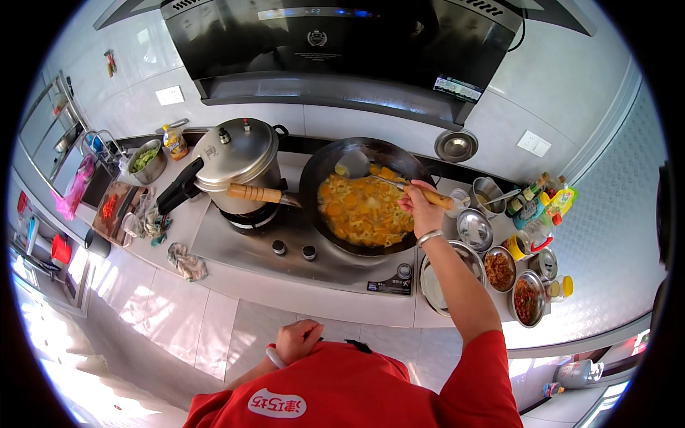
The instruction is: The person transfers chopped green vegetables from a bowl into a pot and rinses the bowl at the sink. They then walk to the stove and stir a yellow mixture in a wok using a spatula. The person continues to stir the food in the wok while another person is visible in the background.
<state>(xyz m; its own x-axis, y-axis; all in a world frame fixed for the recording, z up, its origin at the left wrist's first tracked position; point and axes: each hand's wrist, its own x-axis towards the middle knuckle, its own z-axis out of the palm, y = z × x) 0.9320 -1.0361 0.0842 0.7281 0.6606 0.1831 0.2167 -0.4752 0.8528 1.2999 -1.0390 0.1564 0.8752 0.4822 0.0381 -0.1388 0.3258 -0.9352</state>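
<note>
My right hand (424, 209) grips the wooden handle of a metal ladle (355, 163), whose bowl rests in the upper left part of a dark wok (311, 184). An orange and yellow soup with chunks and egg-like shreds (369, 206) fills much of the wok, which stands on the right side of the gas hob (235, 262). The wok's wooden handle (254, 192) points left, in front of a pressure cooker (235, 155) on the left burner. Held against the front of my body, my left hand (297, 340) is loosely curled with nothing visible in it.
Right of the wok are a metal lid (475, 230), bowls of chopped food (499, 269) (527, 299), and sauce bottles (530, 208). To the left lie a crumpled cloth (187, 262), a cutting board (115, 222) with red pieces, and a pot of greens (148, 162). A range hood (332, 59) hangs above.
</note>
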